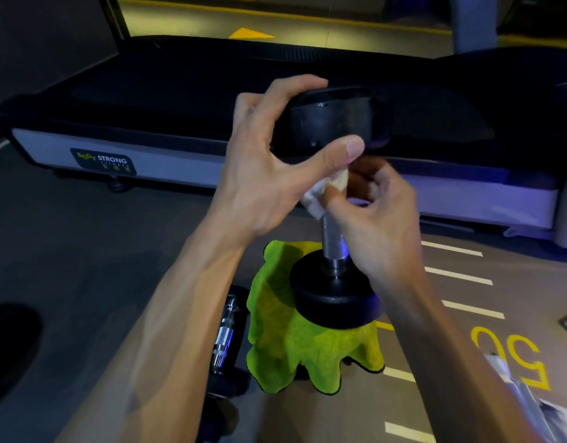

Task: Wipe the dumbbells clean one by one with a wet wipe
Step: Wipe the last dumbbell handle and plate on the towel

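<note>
Dumbbell (335,251): stood up on end w/ its bottom black plate set on the green cloth; top plate is held up high, silver bar runs btwn the two.
Left hand (269,174): top plate is gripped from the side, fingers curled over the far edge, thumb stretched along the near edge.
Right hand (368,219): wet wipe is pinched against the upper part of the bar; fingers are curled round wipe & bar. Hand is blurred a bit.
Wet wipe (320,190): white, scrunched up, pressed on the bar just under the top plate, partly hidden by the thumb.
Green cloth (295,340): spread on the floor under the dumbbell, edges wavy.
2nd dumbbell (226,340): laid flat on the floor, just left of the cloth, partly hidden by the left arm.
Treadmill (180,161): low machine seen behind the hands, w/ a "BODY STRONG" label on its side.
Floor (100,251): grey, w/ white lines & yellow "50" painted at right.
</note>
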A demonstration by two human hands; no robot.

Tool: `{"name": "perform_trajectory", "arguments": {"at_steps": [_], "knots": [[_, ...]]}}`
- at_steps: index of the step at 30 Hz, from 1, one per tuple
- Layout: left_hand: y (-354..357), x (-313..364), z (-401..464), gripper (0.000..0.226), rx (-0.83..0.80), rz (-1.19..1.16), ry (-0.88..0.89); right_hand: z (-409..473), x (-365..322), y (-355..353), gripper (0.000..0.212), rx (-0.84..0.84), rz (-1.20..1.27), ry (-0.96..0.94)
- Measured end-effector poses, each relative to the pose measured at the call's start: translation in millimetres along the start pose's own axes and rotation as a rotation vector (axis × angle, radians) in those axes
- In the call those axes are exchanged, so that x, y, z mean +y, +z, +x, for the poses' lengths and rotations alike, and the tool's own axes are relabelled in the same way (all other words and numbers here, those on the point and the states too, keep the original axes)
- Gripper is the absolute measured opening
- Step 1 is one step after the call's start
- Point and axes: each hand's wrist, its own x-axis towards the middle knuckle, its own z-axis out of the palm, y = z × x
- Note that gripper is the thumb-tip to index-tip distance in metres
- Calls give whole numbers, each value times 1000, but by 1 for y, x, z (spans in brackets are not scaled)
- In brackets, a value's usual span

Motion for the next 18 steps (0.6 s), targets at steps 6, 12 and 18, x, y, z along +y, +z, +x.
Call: {"name": "perform_trajectory", "arguments": {"at_steps": [6, 12, 18], "knots": [[7, 10, -5, 65, -43, 20, 65, -17, 18, -10, 19, -101, -423, 80], [26, 22, -2, 69, -54, 37, 82, -16, 0, -21, 24, -35, -217, 28], [35, 27, 3, 69, -61, 68, 86, -9, 5, -26, 32, 119, -129, 3]]}}
